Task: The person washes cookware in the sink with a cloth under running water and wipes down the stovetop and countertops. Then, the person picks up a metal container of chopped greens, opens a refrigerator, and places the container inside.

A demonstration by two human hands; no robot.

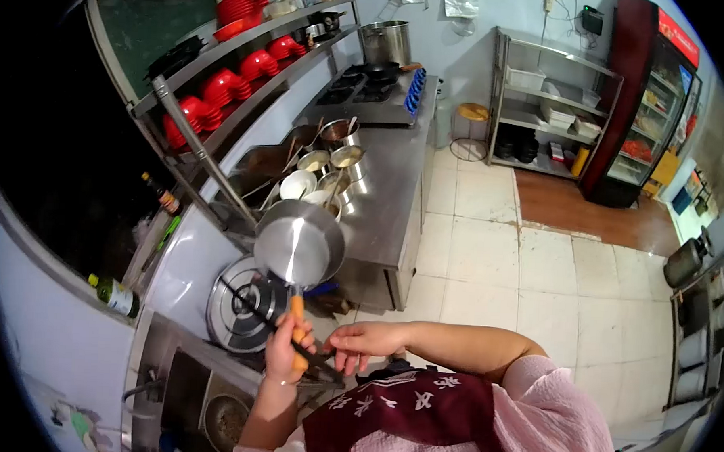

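My left hand (286, 350) is closed around the orange wooden handle of a shiny metal pan (284, 243). The pan is held up in front of me, by the near end of the steel counter. A long, thin dark tool (249, 304) crosses the handle at a slant and passes by the same hand; its kind is unclear, and I cannot tell whether the fingers grip it too. Just right of the handle hovers my right hand (365, 343), fingers loosely bent and hanging down, with nothing visible in it. Its fingertips are close to the dark tool's lower end.
Several pots and bowls (314, 161) crowd the steel counter (378, 219), with a gas stove (368, 93) beyond. Red bowls (227, 87) fill the shelf rack at left. A sink (189, 392) lies at lower left, near a round metal lid (225, 313). A fridge (641, 117) stands far right.
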